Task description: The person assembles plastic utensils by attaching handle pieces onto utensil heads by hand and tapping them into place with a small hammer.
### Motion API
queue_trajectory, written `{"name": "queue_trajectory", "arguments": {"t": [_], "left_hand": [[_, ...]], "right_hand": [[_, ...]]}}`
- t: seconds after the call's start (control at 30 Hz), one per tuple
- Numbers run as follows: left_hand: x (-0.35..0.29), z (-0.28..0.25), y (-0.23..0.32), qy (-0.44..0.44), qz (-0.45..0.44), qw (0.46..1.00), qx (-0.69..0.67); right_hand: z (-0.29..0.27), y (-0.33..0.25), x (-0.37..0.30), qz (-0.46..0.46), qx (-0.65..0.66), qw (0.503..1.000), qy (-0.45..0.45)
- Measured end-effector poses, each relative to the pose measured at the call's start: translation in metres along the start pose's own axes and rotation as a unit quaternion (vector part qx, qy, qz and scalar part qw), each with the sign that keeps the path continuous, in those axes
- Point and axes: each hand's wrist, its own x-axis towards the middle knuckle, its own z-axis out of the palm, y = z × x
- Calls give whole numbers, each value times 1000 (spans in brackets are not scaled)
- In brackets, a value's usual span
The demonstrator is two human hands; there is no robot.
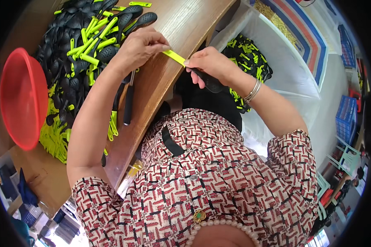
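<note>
Over the brown wooden table point(173, 18) edge, the left hand point(139, 47) and right hand point(210, 66) pinch a smooth black spoon point(212, 83) by its flat lime-green handle point(174, 57). Holey black spoons point(107, 53) pile on the table.

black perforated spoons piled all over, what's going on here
A person holds one kitchen utensil between both hands: the left hand grips the lime-green handle's end, the right hand where the green meets black. On the wooden table, black perforated spoons with lime-green handles lie heaped at the left, near a red basin. More black and green utensils fill part of a white-lined container at the right.
</note>
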Motion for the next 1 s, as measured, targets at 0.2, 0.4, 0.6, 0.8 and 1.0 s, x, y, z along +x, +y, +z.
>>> {"name": "queue_trajectory", "arguments": {"t": [0.2, 0.4, 0.6, 0.8, 1.0], "left_hand": [[11, 2, -18, -28, 15, 996, 83], [12, -5, -24, -39, -6, 996, 86], [-106, 22, 24, 266, -19, 861, 433], [-155, 47, 8, 245, -133, 830, 484], [-138, 32, 23, 265, -165, 919, 240]], "right_hand": [[0, -5, 6, 20, -51, 998, 12], [6, -7, 14, 29, -59, 998, 10], [-12, -2, 17, 22, -1, 999, 39], [-18, -14, 21, 39, -24, 998, 35], [-25, -7, 37, 43, 15, 999, -18]]}}
